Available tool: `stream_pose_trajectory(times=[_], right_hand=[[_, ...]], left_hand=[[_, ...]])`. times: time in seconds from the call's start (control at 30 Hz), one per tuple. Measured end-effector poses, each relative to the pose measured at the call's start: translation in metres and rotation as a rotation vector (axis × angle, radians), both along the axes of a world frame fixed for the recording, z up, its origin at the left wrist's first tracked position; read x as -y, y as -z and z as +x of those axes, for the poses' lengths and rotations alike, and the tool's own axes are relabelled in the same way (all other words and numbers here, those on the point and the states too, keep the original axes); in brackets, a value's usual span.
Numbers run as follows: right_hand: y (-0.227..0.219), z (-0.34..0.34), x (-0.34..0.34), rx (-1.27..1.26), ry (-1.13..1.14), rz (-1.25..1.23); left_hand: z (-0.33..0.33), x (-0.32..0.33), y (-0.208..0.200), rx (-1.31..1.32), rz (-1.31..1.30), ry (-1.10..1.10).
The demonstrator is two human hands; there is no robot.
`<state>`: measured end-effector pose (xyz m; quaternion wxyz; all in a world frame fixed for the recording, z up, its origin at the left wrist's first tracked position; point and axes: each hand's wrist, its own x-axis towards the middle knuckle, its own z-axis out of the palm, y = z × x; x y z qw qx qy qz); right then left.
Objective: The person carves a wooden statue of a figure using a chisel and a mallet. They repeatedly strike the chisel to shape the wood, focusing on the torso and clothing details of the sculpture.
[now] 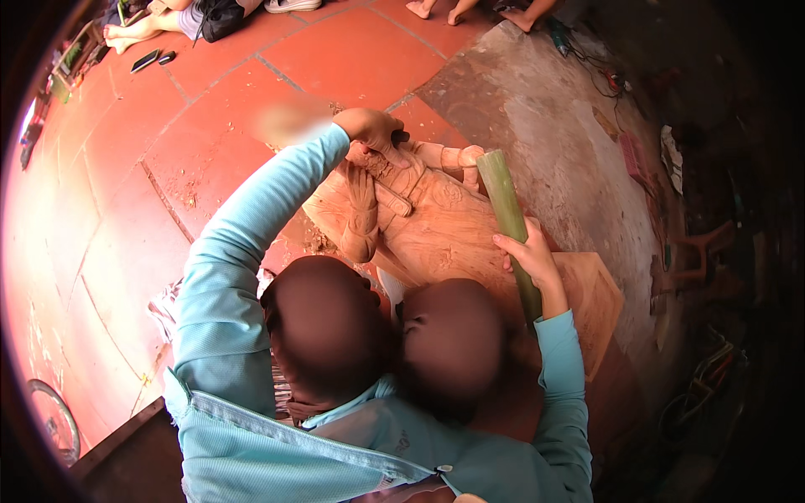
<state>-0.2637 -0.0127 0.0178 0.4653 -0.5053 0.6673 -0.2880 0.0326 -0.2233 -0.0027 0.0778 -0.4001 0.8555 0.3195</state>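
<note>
A carved wooden statue of a robed figure lies in front of me on the floor. Over its upper end my left hand is closed, back of the hand up. From that hand sticks out the dark end of a tool; the rest of it is hidden, so its kind does not show. On the right, my right hand is wrapped round a thick green bamboo stick. The stick stands tilted beside the statue's body, its cut upper end near the carved hand.
Red floor tiles with wood chips spread on the left; a grey concrete strip runs on the right. A phone lies at the far left near another person's legs. Cables trail at far right. Two blurred brown rounded shapes hide the statue's near part.
</note>
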Motion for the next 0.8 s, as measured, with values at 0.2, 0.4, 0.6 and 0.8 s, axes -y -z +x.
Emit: stream_pose_trajectory(times=[0.2,0.4,0.6,0.8], right_hand=[[-0.005,0.016,0.001,0.077,0.031,0.027],[-0.01,0.017,0.006,0.089,0.086,0.102],[-0.011,0.011,0.012,0.116,0.096,0.13],[0.0,0.012,0.012,0.153,0.089,0.069]], left_hand=[[0.007,-0.007,0.025,0.023,-0.379,-0.192],[0.026,0.029,-0.018,-0.563,-0.284,-0.271],[-0.003,0.051,-0.059,-1.123,0.214,-0.495],[-0.051,0.031,-0.049,-0.942,-0.305,-0.291]])
